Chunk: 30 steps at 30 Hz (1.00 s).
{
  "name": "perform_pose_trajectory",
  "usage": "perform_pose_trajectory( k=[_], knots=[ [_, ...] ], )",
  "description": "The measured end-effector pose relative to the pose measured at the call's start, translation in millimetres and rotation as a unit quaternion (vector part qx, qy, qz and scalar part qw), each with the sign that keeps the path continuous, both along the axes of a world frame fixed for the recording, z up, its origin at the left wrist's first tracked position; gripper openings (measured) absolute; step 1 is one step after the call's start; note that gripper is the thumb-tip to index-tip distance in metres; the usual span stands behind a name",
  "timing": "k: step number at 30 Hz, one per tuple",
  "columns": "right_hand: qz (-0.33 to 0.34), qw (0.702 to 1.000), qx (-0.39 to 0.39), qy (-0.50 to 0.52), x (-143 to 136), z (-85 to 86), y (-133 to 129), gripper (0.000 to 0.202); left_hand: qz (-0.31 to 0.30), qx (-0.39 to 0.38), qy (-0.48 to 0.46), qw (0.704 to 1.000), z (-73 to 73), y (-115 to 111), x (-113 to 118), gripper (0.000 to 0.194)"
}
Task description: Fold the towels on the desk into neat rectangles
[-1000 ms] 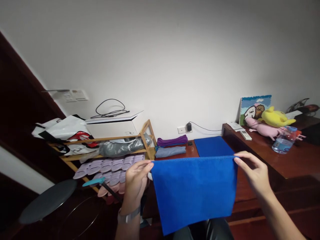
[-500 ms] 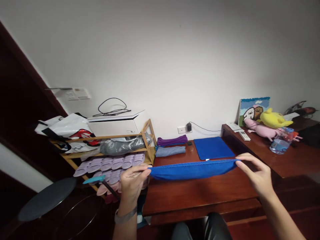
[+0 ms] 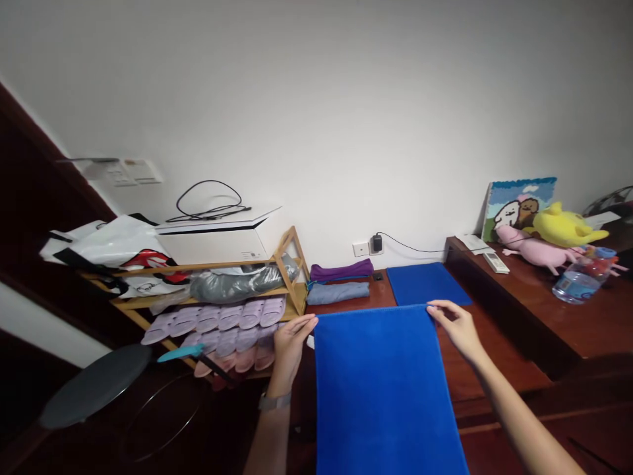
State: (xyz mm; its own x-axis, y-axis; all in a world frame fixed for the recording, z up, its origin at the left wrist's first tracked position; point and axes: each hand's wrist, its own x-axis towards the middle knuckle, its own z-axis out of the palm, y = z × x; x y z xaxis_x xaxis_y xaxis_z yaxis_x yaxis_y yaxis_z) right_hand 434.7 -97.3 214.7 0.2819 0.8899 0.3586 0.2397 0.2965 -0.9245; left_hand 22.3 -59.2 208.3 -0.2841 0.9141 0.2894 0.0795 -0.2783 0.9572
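Neatly, with narrow grip, left hand (image 3: pixel 289 348) and right hand (image 3: pixel 459 328) pinch two corners of a smooth, oblong blue cloth (image 3: pixel 380 392).

Plain blue cloth (image 3: pixel 378 389) bright on my feed.
I get the same blue on the other cloth (image 3: pixel 428 284), then a purple bundle (image 3: pixel 341 269), a grey-blue bundle (image 3: pixel 339 292), a red-brown table (image 3: pixel 494 359), lilac slippers (image 3: pixel 230 316), pink slippers (image 3: pixel 246 360), a white box (image 3: pixel 208 248) with a black line, a white bag (image 3: pixel 111 243) printed red and black, a yellow toy (image 3: pixel 561 225), a pink toy (image 3: pixel 531 252), and a picture (image 3: pixel 539 194) showing white and brown figures against blue and green.
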Motion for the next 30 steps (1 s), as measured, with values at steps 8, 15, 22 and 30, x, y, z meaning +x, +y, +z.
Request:
perform_pose_trajectory(
  k=[8,15,22,30],
  knots=[
    [-0.041,0.987,-0.147,-0.058,-49.0,-126.6,130.7,0.050,0.040,-0.073,0.196,0.977,-116.9,96.1,34.3,0.035],
    [0.030,0.950,-0.143,-0.277,-70.8,-212.3,87.7,0.057,-0.055,-0.001,0.523,0.851,-206.6,50.3,58.6,0.048],
    [0.065,0.836,-0.220,-0.498,-77.8,-234.3,87.0,0.067,-0.037,-0.066,0.636,0.768,-231.7,61.3,56.0,0.055],
    [0.058,0.829,-0.207,-0.516,-101.3,-199.7,135.0,0.065,-0.037,-0.015,0.648,0.761,-210.9,102.2,74.6,0.053]
  ],
)
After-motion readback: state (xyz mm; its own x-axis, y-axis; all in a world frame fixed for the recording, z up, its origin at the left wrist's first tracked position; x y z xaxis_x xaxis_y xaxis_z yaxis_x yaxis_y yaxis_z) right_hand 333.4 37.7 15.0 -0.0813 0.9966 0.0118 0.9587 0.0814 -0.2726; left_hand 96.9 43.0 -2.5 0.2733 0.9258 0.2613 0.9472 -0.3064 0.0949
